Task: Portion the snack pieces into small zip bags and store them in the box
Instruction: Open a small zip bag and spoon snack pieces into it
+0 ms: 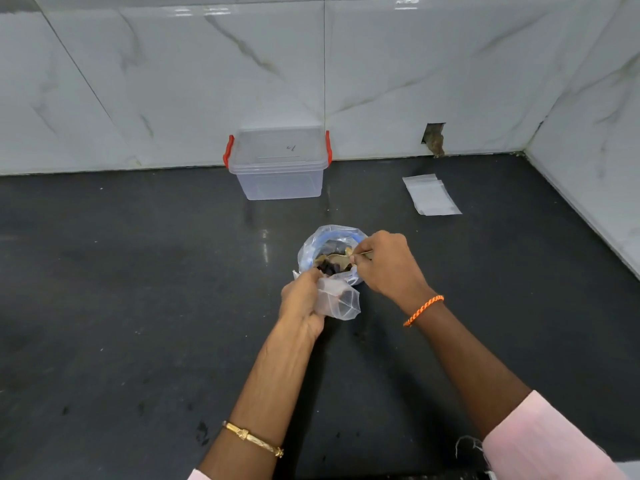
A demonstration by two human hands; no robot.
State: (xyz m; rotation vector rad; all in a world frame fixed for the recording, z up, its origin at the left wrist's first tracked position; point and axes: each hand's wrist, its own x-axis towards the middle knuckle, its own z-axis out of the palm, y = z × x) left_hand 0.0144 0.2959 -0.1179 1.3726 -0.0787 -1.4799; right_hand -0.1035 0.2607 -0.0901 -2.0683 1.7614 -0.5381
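A faint handwritten mark on the lid of the clear plastic box with red clips (278, 163), far against the marble-tiled wall (415, 64), cannot be read. The left hand (302, 304) grips a small clear zip bag (341, 299). The right hand (388, 263) pinches a thin metal spoon (360, 253) over dark snack pieces (329, 266) in the open large clear bag (322, 242) on the black countertop (138, 289). Spare flat zip bags (431, 195) lie far right.

On the dark desk (138, 289), the left hand (303, 304) grips a small clear zip bag (337, 299), near a larger open plastic bag (334, 252) of dark and tan snack pieces (330, 263). The right hand (389, 266) pinches a thin tool over those pieces. Far back against the marble wall stands a lidded clear box (278, 164) with red latches; flat empty zip bags (431, 195) lie to its right.
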